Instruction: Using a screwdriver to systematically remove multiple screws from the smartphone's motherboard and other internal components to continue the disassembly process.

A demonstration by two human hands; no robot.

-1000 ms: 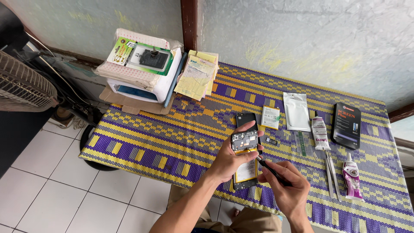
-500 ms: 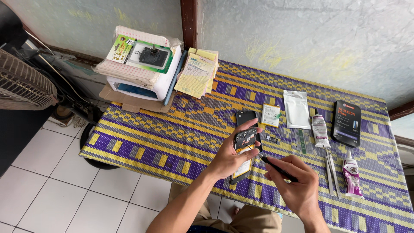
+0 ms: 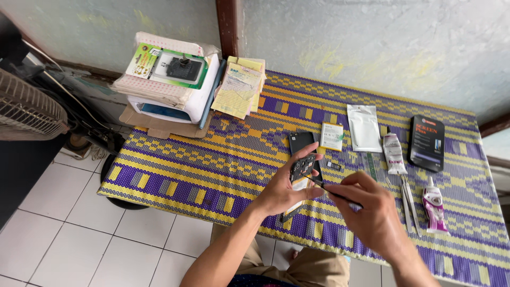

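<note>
black phone (image 3: 300, 171) in left grip (image 3: 281, 194).

Makeshift phone-repair corner in a home or small shop. Low table (image 3: 223, 175) under a woven purple-and-yellow mat, pushed against a stained, painted wall (image 3: 372, 48) over white floor tiles (image 3: 69, 212). Repair gear laid out: tweezers (image 3: 409, 202), glue tubes (image 3: 433, 207), spare battery (image 3: 332, 136), boxed screen protector (image 3: 426, 142), stacked paper slips (image 3: 239, 87).
</note>
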